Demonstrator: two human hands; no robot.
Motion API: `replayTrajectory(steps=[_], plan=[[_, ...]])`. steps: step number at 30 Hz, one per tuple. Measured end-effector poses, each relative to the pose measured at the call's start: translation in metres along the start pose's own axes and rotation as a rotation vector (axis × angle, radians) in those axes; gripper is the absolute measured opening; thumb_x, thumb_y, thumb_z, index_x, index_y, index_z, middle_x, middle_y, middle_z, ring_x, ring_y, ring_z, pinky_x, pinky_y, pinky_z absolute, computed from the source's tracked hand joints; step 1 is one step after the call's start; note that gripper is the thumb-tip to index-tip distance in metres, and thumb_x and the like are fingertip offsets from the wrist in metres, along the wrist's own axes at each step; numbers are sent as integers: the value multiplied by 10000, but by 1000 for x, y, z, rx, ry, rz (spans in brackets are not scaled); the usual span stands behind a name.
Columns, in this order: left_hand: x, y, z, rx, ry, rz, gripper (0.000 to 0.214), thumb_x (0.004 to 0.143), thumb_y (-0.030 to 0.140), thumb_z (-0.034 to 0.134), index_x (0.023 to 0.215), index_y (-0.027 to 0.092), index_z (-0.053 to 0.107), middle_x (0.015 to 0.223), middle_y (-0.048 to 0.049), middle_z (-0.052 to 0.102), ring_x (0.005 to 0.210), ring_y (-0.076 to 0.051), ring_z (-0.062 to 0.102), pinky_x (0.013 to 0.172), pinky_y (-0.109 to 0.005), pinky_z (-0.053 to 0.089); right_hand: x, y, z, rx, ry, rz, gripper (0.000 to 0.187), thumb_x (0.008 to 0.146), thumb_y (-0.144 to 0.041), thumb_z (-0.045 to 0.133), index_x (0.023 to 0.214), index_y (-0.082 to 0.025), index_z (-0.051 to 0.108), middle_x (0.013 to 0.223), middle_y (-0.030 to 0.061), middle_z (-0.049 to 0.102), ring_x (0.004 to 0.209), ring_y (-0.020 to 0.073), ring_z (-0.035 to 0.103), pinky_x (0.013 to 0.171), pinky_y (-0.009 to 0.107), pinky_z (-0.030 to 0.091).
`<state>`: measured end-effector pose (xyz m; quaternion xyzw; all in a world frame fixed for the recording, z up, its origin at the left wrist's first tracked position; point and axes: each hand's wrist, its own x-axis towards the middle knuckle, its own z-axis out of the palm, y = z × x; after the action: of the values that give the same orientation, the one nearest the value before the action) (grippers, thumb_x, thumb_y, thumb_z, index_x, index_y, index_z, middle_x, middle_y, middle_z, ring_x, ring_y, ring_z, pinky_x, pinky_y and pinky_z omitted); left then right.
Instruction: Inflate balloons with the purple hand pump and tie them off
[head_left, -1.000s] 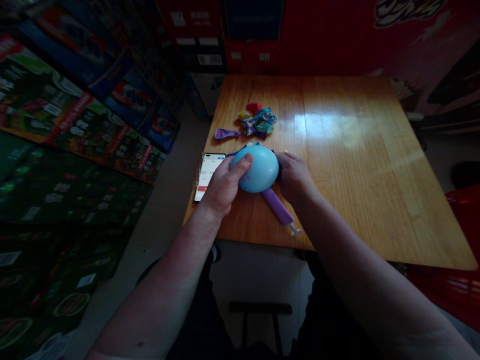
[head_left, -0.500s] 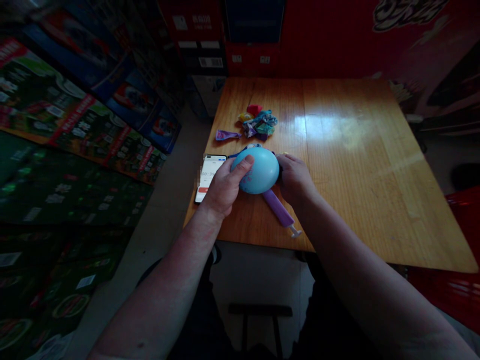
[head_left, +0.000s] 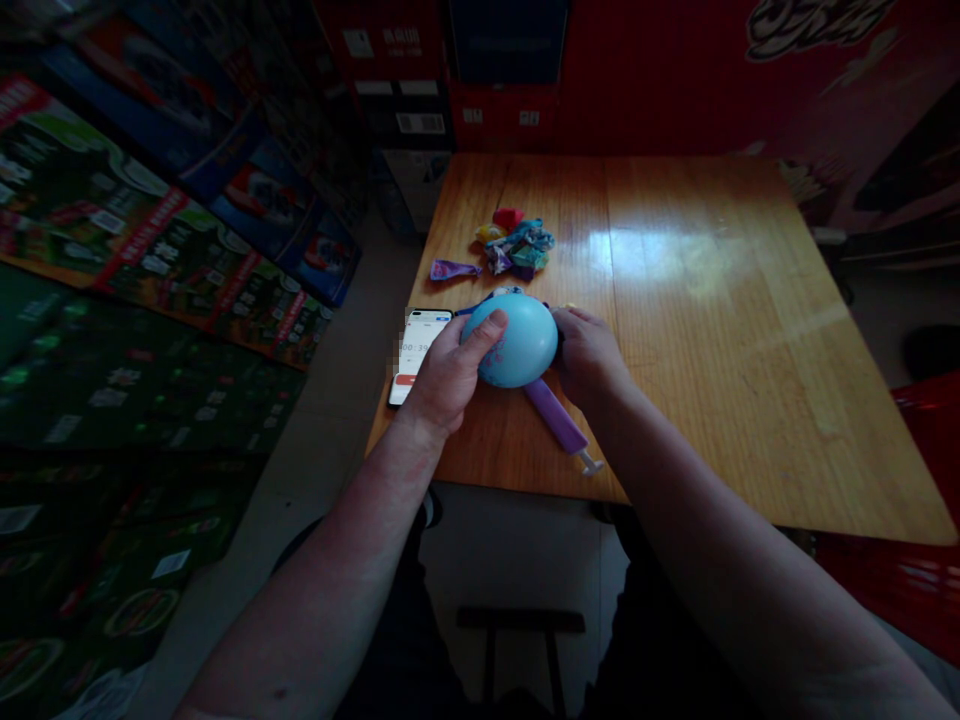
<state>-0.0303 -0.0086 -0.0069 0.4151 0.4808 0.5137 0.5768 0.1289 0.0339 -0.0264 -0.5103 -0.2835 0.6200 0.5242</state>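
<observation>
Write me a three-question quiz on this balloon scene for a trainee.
1. True or false: the round light-blue rubber balloon lies flat and empty.
2. What lies on the glossy wooden table just left of the left hand? A) steel scissors B) a white-screened smartphone C) a glass cup
3. What colour is the single flat balloon lying apart from the pile of flat coloured balloons?
Key: 1 false, it is inflated, gripped between the left hand and the right hand. 2 B. 3 purple.
</observation>
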Motion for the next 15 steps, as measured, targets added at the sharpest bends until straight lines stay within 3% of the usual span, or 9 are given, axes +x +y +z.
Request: replayTrajectory(steps=[15], plan=[[-1, 1, 1, 13, 11, 7, 542, 856, 699, 770, 1029, 187, 726, 982, -65, 715, 909, -227, 630, 806, -337, 487, 3, 3, -1, -7, 10, 3, 208, 758, -253, 705, 682, -202, 518, 618, -31, 450, 565, 107, 416, 542, 262, 405]])
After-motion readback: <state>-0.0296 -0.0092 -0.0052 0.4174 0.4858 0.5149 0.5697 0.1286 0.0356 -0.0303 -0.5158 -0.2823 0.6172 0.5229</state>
